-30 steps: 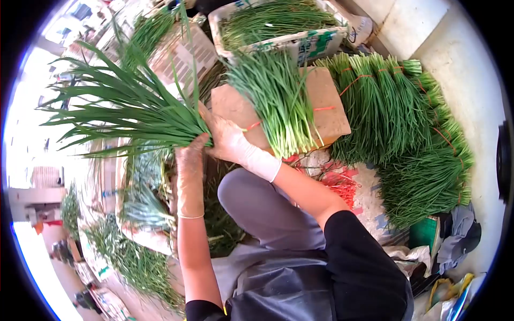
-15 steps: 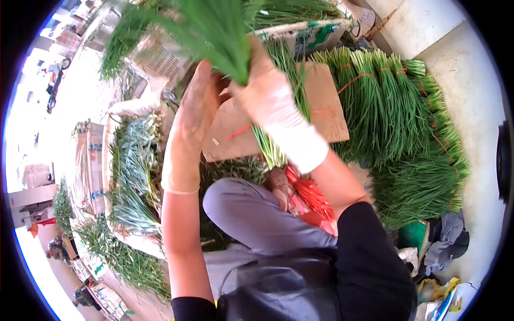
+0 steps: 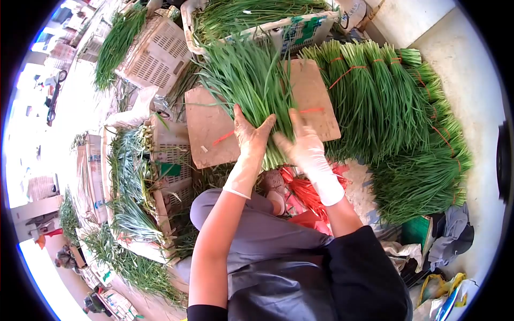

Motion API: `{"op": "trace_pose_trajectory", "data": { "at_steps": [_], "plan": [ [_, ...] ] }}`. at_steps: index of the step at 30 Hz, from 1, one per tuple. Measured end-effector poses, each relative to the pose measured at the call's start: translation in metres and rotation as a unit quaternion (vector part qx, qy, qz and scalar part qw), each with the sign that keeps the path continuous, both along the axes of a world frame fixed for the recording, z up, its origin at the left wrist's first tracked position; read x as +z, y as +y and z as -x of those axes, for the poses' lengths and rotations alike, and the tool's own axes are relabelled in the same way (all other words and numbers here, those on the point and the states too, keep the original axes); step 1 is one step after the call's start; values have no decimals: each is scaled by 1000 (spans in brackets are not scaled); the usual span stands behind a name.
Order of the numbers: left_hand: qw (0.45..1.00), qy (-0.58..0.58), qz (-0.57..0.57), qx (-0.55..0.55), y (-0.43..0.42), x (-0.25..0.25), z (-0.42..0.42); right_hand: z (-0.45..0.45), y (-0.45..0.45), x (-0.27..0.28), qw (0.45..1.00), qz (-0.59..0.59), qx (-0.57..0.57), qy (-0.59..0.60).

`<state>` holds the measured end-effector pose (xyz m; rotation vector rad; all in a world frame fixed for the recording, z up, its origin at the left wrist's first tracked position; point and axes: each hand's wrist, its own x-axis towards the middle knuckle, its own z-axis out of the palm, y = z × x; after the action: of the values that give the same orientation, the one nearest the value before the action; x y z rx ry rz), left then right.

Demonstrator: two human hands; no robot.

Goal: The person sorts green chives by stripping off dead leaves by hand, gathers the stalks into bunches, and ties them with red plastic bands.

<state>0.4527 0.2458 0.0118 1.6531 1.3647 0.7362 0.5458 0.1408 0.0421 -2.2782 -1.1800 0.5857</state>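
Note:
A loose bunch of garlic chives (image 3: 251,80) lies across a brown board (image 3: 316,91), pale stem ends toward me. A red tie strip (image 3: 312,110) runs flat on the board, its middle hidden beneath the bunch. My left hand (image 3: 251,134), gloved, clasps the bunch's left side and top near the stems, thumb and fingers apart around it. At the right side of the stems is my gloved right hand (image 3: 308,147), slightly blurred, its fingers spread and the thumb pointing toward the bunch.
Tied chive bundles (image 3: 375,96) are piled to the right by the wall. Behind the board stands a crate (image 3: 300,32) of chives. Another crate (image 3: 171,139) with greens is at the left. Red tie strips (image 3: 310,195) lie by my foot.
The bunch has come down from the raised hands onto the board. Both hands have lowered toward me, now at either side of its stems; the right hand's fingers have spread.

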Motion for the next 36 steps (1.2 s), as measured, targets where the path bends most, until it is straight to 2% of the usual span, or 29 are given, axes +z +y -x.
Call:
{"op": "trace_pose_trajectory", "data": {
  "at_steps": [1,2,4,5,6,8,10,12,13,14,15,16,18,20,21,22,24,25,26,27,28,29,30,32,33,34,35,36],
  "plan": [
    [999,38,-18,-6,-1,-3,3,-11,-5,-35,992,-71,-86,58],
    [999,38,-17,-6,-3,-4,2,-18,0,-52,987,29,-154,39],
    [996,37,-76,3,-10,-8,-4,-19,6,-85,988,-59,-140,28],
    [996,30,-85,-9,-14,-9,-9,-15,19,-105,997,-36,-49,39],
    [996,70,-58,-16,-19,-3,-17,-6,33,-105,998,-11,44,51],
    [993,104,-58,-3,-15,-9,-17,9,29,-85,985,-92,0,145],
    [989,147,-13,-4,-6,-13,-9,-2,20,-72,987,-128,57,78],
    [986,166,-29,-16,-7,-13,-10,-27,14,-52,994,-46,62,77],
    [986,167,-27,-15,-9,-14,-12,-38,17,-52,999,41,25,-22],
    [982,181,-44,-13,-11,-14,-14,-49,17,-52,968,18,32,-249],
    [979,194,-62,-14,-11,-14,-15,-61,22,-64,938,115,24,-325],
    [979,193,-62,-13,-11,-12,-15,-74,25,-95,919,95,-14,-382],
    [978,203,-47,-26,-10,-5,-14,-87,26,-88,934,114,70,-331],
    [971,229,16,-62,1,9,-7,-89,25,-81,948,105,85,-287],
    [988,94,78,-89,15,9,3,-91,25,-70,960,93,97,-244],
    [983,-43,136,-114,32,9,21,-93,25,-48,975,116,100,-159],
    [972,-6,213,-100,59,46,58,-97,22,-20,990,121,68,24],
    [974,25,172,-143,71,45,83,-101,16,-30,986,80,48,139],
    [973,55,131,-183,79,43,104,-100,11,-32,985,87,49,139],
    [973,53,135,-180,81,34,113,-97,7,-32,972,17,16,233],
    [967,155,70,-187,81,17,123,-94,6,-33,944,-53,-16,324],
    [948,256,3,-191,81,-3,133,-94,6,-44,926,-90,-21,365],
    [949,225,-69,-210,80,-20,135,-91,7,-49,927,-87,-15,364],
    [920,260,-215,-199,76,-37,134,-89,7,-61,926,-119,-53,354],
    [922,258,-210,-198,77,-39,134,-88,9,-73,965,-151,-27,214],
    [934,254,-169,-187,77,-41,132,-92,6,-82,966,-145,-27,214],
    [943,252,-127,-174,76,-41,133,-86,12,-68,990,-121,34,-72],
    [944,253,-123,-174,75,-40,135,-81,16,-61,928,-90,94,-350]
  ]
}}
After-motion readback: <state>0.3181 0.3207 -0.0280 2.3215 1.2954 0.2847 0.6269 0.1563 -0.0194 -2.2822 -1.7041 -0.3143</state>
